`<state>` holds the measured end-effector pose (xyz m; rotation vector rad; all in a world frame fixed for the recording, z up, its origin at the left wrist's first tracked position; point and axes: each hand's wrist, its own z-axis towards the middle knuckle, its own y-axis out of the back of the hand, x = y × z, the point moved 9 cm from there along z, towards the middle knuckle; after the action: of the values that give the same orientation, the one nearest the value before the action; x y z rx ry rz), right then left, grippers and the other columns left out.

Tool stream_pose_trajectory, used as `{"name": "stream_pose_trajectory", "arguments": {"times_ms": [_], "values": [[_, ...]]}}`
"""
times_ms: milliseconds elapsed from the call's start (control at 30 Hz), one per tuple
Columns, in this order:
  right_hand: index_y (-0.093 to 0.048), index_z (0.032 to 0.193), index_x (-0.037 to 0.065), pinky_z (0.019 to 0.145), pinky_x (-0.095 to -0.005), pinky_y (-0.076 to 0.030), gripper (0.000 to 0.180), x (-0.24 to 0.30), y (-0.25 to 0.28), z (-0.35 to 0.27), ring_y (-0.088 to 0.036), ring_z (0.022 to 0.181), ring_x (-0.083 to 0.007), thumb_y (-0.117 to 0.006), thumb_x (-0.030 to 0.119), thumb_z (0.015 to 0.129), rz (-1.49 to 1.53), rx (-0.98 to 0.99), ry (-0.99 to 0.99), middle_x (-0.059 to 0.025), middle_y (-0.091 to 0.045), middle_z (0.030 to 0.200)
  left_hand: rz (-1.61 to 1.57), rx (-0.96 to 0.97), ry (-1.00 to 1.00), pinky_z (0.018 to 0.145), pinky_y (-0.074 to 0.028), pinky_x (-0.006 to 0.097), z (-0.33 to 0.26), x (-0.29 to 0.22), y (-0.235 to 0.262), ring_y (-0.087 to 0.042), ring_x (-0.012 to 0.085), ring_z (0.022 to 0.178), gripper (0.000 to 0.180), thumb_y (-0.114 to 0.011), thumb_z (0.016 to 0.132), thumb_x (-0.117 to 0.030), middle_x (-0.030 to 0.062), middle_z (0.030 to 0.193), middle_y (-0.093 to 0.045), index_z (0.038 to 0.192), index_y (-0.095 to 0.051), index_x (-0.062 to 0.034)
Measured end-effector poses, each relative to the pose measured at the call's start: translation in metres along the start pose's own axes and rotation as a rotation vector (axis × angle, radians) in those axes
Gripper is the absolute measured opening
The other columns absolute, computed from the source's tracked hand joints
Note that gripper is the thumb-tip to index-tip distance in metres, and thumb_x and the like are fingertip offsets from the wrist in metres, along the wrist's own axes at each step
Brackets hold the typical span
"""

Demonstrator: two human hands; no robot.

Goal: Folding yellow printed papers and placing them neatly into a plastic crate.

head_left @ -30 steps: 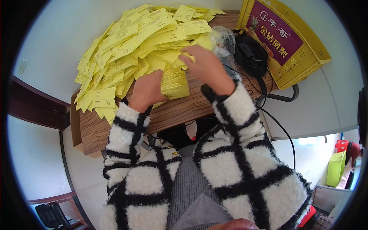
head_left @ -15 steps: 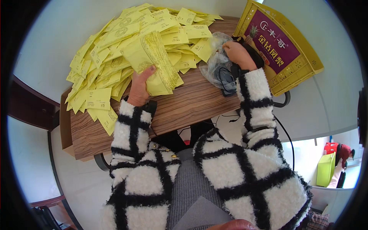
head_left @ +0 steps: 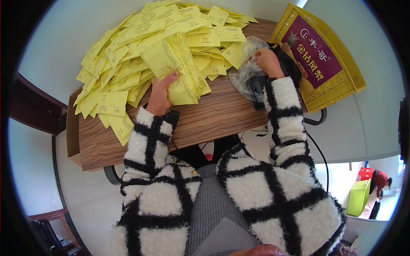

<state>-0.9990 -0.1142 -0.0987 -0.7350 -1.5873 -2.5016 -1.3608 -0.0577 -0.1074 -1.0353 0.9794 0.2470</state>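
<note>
My left hand (head_left: 161, 94) grips a stack of yellow printed packets (head_left: 181, 70), thumb on top, held tilted above the table. Behind and to the left of it spreads a large heap of similar yellow packets (head_left: 124, 64). At the right, my right hand (head_left: 268, 62) has its fingers bent together at a crumpled clear plastic bag (head_left: 242, 76). What its fingertips pinch is too small to make out. Under and beside the bag lies a black object (head_left: 257, 87), partly hidden by the plastic and my sleeve.
A yellow plastic crate (head_left: 353, 81) with a purple label stands at the table's right end. The wood-grain table (head_left: 213, 117) has its near edge in front of me. Cardboard (head_left: 73, 128) stands along its left side. A black cable (head_left: 322, 155) hangs at the right. A person (head_left: 381, 181) is far right.
My right hand has moved slightly down beside the plastic bag, its fingers still bent together. My left hand keeps its hold on the packets. The whole view has shifted a little.
</note>
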Motion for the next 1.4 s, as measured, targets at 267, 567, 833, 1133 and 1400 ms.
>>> {"name": "stream_pose_trajectory", "arguments": {"times_ms": [267, 567, 833, 1133, 1400], "values": [[-0.074, 0.092, 0.002, 0.072, -0.0435, -0.054, 0.019, -0.029, -0.038, 0.025, -0.069, 0.079, -0.0350, -0.069, 0.014, 0.078, -0.294, 0.064, -0.069, -0.0191, -0.070, 0.084, -0.046, 0.006, 0.018, 0.093, -0.054, 0.038, 0.006, 0.009, 0.005, -0.064, 0.0241, 0.108, 0.049, -0.068, 0.089, -0.010, 0.0134, 0.122, -0.062, 0.133, -0.050, 0.0030], [-0.074, 0.088, 0.006, 0.075, -0.0466, -0.053, 0.017, -0.023, -0.030, 0.014, -0.067, 0.087, -0.0380, -0.067, 0.019, 0.079, -0.356, -0.057, -0.123, -0.0191, -0.070, 0.092, -0.063, 0.023, 0.024, 0.095, -0.054, 0.038, 0.001, 0.005, -0.001, -0.063, 0.0249, 0.110, 0.051, -0.069, 0.089, -0.010, 0.0136, 0.124, -0.061, 0.134, -0.049, 0.0024], [-0.073, 0.089, 0.008, 0.076, -0.0455, -0.054, 0.018, -0.019, -0.032, 0.012, -0.067, 0.088, -0.0363, -0.065, 0.021, 0.081, -0.325, 0.010, -0.140, -0.0169, -0.070, 0.093, -0.062, 0.015, 0.020, 0.095, -0.054, 0.038, -0.002, 0.005, 0.001, -0.063, 0.0252, 0.111, 0.051, -0.069, 0.090, -0.010, 0.0143, 0.125, -0.061, 0.134, -0.048, 0.0028], [-0.073, 0.086, 0.008, 0.074, -0.0455, -0.054, 0.017, -0.015, -0.026, 0.008, -0.067, 0.087, -0.0367, -0.062, 0.020, 0.081, -0.374, -0.086, -0.067, -0.0167, -0.070, 0.091, -0.057, 0.023, 0.022, 0.094, -0.054, 0.037, -0.006, 0.002, 0.000, -0.064, 0.0248, 0.111, 0.051, -0.069, 0.090, -0.012, 0.0137, 0.124, -0.062, 0.134, -0.049, 0.0026], [-0.075, 0.093, 0.009, 0.075, -0.0460, -0.054, 0.020, -0.025, -0.035, 0.007, -0.067, 0.088, -0.0376, -0.064, 0.022, 0.081, -0.405, 0.000, -0.103, -0.0177, -0.070, 0.092, -0.062, 0.039, 0.015, 0.094, -0.055, 0.039, -0.008, 0.001, -0.007, -0.063, 0.0251, 0.112, 0.051, -0.070, 0.089, -0.012, 0.0144, 0.125, -0.062, 0.134, -0.049, 0.0024]]}}
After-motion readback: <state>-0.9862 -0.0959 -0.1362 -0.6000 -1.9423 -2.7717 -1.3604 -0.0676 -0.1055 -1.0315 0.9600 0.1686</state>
